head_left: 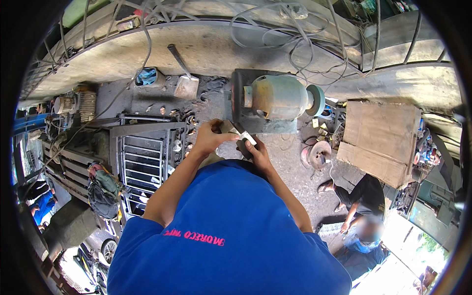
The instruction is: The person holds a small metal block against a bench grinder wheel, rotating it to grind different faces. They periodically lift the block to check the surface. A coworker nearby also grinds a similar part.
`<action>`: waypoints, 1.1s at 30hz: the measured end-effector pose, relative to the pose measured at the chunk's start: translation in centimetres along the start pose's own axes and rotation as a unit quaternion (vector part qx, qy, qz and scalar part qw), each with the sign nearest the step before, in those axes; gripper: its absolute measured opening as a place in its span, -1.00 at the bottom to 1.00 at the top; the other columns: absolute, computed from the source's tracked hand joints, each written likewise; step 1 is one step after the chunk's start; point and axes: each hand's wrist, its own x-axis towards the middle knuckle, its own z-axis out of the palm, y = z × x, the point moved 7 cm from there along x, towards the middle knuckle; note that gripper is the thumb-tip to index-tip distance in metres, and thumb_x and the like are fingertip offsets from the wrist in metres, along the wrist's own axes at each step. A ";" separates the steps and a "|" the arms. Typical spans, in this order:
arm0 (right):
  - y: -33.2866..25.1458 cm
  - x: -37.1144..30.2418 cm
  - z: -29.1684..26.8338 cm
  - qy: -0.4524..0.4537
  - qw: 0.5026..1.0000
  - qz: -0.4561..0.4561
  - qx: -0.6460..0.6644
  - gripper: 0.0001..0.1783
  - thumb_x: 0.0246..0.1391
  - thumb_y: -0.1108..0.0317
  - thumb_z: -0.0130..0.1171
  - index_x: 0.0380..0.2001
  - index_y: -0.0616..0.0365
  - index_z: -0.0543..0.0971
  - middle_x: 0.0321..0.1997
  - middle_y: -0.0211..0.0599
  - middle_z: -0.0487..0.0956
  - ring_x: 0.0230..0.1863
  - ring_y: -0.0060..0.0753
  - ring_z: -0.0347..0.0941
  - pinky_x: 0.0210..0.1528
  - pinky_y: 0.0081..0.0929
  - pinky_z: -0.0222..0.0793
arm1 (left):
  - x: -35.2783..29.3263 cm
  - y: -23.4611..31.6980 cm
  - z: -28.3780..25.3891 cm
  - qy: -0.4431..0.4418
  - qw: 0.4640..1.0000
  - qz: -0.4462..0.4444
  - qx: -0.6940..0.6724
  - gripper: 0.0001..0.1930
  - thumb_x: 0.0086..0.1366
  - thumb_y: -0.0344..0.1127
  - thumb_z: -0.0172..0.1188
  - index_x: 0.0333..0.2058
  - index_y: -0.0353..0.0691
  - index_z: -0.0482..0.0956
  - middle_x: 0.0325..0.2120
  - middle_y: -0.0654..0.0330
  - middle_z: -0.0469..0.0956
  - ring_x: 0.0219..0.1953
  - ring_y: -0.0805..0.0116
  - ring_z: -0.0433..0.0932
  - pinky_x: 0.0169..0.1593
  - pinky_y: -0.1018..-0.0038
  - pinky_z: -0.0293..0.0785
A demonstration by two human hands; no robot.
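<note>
My left hand (210,136) and my right hand (259,155) are close together in front of my body. Between them they grip a small metal piece (250,137) with a bright, pale face and darker parts. Its exact kind cannot be made out. Fingers of both hands are closed on it, and they hide part of its length. Just beyond sits a bench grinder (279,97) with a worn green motor body. Its dark left wheel (237,93) is right by the piece; whether the two touch cannot be told. A second grey-green wheel (316,100) is on the grinder's right end.
A shovel (187,87) leans by the far wall beside a bucket (149,77). Metal racks (142,160) stand left, a cardboard sheet (377,140) right. Loose cables (300,44) hang above the grinder. Round discs (319,155) lie on the floor. Another person (366,201) sits at lower right.
</note>
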 end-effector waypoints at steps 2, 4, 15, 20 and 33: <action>-0.2 0.0 -0.1 0.010 1.000 -0.001 -0.003 -0.25 0.21 -0.09 0.15 0.15 0.41 0.35 -0.04 -0.03 0.55 -0.10 -0.25 0.58 -0.01 -0.40 0.46 | 0.4 -0.3 0.2 0.001 1.000 0.003 -0.014 -0.44 -0.15 -0.25 0.57 -0.19 -0.45 0.58 -0.34 0.13 0.62 -0.29 0.42 0.55 -0.18 0.48 0.46; -0.2 0.2 -0.3 0.043 0.998 0.016 -0.032 -0.26 0.22 -0.11 0.14 0.13 0.41 0.36 -0.05 -0.04 0.56 -0.12 -0.27 0.58 -0.02 -0.41 0.46 | 0.9 -0.5 0.1 0.000 0.999 0.006 -0.032 -0.46 -0.13 -0.25 0.56 -0.19 -0.45 0.59 -0.34 0.13 0.62 -0.28 0.42 0.55 -0.18 0.49 0.45; -1.7 -0.3 0.4 0.077 0.996 0.001 -0.033 -0.28 0.16 -0.20 0.18 -0.01 0.34 0.52 -0.19 -0.23 0.60 -0.15 -0.50 0.46 -0.07 -0.50 0.38 | 1.4 -0.9 -0.1 -0.016 0.999 -0.013 -0.037 -0.52 -0.06 -0.26 0.51 -0.23 -0.48 0.60 -0.36 0.12 0.63 -0.30 0.43 0.55 -0.20 0.47 0.46; -0.2 0.1 0.5 0.068 0.997 0.021 -0.033 -0.27 0.18 -0.22 0.15 -0.02 0.35 0.53 -0.17 -0.17 0.61 -0.13 -0.45 0.48 -0.04 -0.45 0.39 | 1.9 -1.1 -0.5 -0.015 1.000 0.015 -0.005 -0.52 -0.03 -0.24 0.49 -0.21 -0.49 0.60 -0.36 0.11 0.63 -0.31 0.42 0.55 -0.20 0.47 0.46; 2.4 1.1 1.9 0.064 0.996 0.045 0.041 -0.21 0.11 -0.21 0.24 -0.04 0.45 0.50 -0.17 -0.09 0.60 -0.15 -0.41 0.49 -0.07 -0.44 0.41 | 2.9 0.9 -1.1 -0.073 0.997 0.002 0.017 -0.55 0.05 -0.28 0.45 -0.15 -0.48 0.59 -0.30 0.11 0.63 -0.26 0.42 0.57 -0.13 0.47 0.46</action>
